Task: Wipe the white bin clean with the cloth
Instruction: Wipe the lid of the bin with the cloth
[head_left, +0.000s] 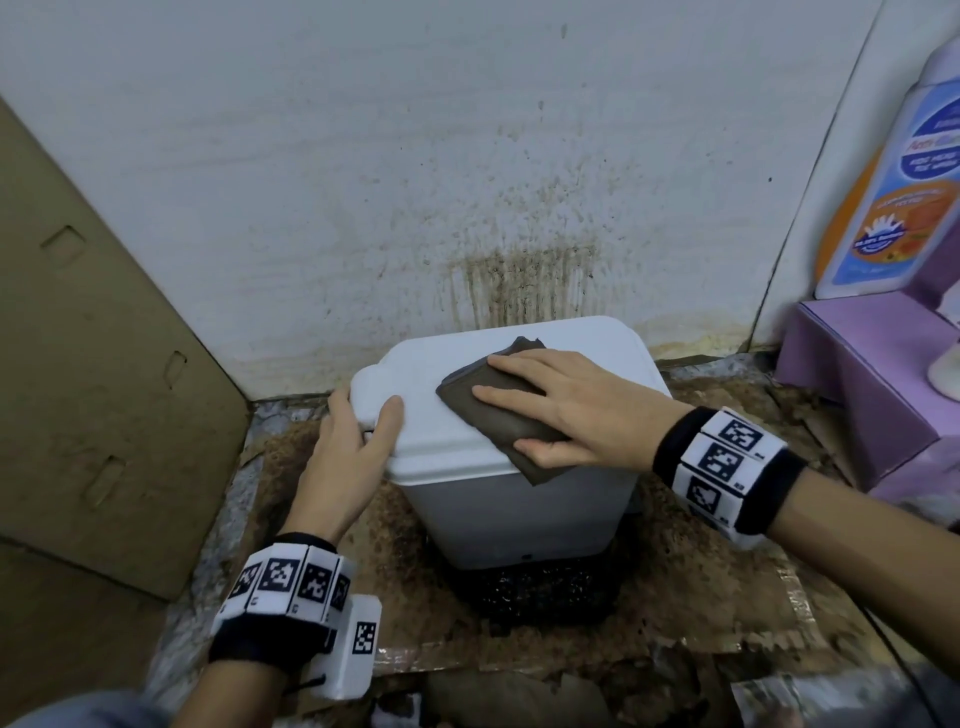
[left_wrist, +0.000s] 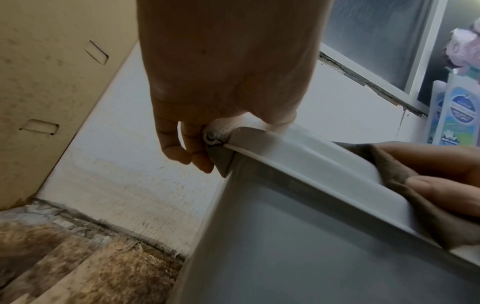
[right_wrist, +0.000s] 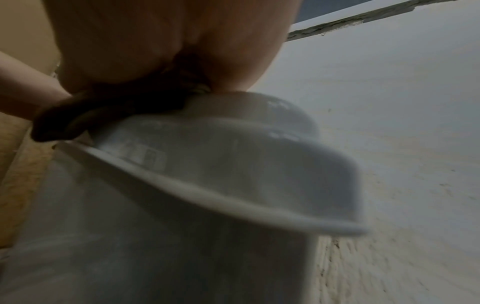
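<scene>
White bin upright on stained cardboard sheet, against splattered wall, lid shut. Folded brown cloth flat on lid, right of centre. Right hand presses cloth, fingers straight and spread. Left hand grasps lid's left edge, thumb on top, fingers curled beneath. Bottle far right.

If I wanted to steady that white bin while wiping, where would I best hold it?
Probably the lid's left corner by the hinge: the left hand already wraps the white bin there, coming from its left side, leaving the top free for the cloth.
</scene>
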